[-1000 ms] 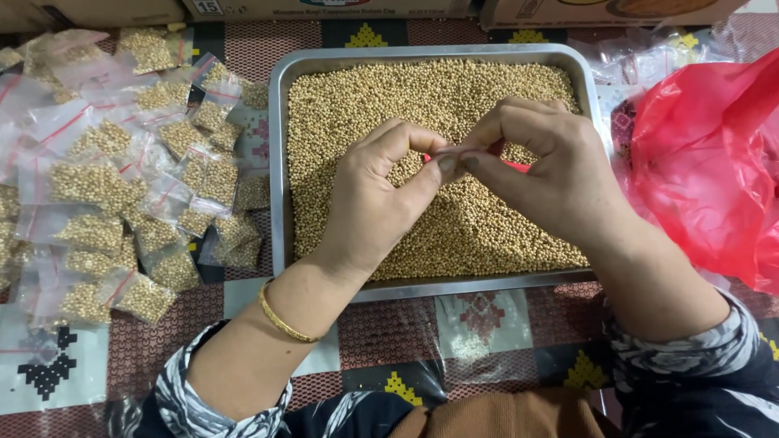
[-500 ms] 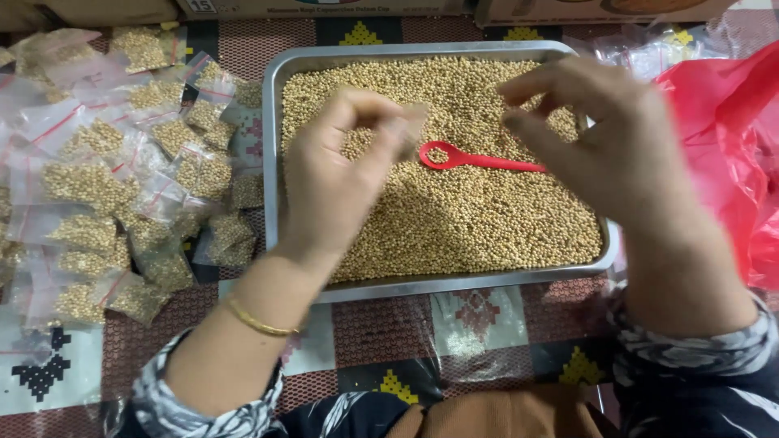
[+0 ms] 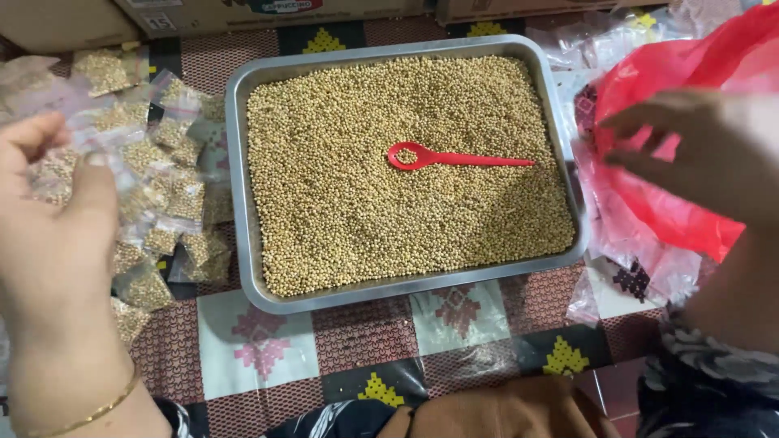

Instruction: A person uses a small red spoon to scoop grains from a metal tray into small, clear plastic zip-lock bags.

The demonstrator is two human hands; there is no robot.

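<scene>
My left hand (image 3: 57,235) hovers at the left over a heap of small clear packets filled with seeds (image 3: 162,195). Its thumb and fingers are apart, and a blurred clear packet (image 3: 61,101) sits just beyond the fingertips. My right hand (image 3: 706,150) is at the right, fingers spread and holding nothing, in front of a red plastic bag (image 3: 649,203). Between the hands stands a metal tray (image 3: 243,268) full of pale round seeds. A red plastic spoon (image 3: 454,158) lies on the seeds, with neither hand touching it.
Empty clear bags (image 3: 608,49) lie at the back right, next to and under the red bag. Cardboard boxes (image 3: 268,12) line the far edge. A patterned cloth under clear plastic (image 3: 324,349) covers the surface. My sleeves and lap are at the bottom.
Both hands have left the middle of the tray. The left hand swung left with the small packet to the heap; the right hand moved right to the red bag. The spoon is now uncovered.
</scene>
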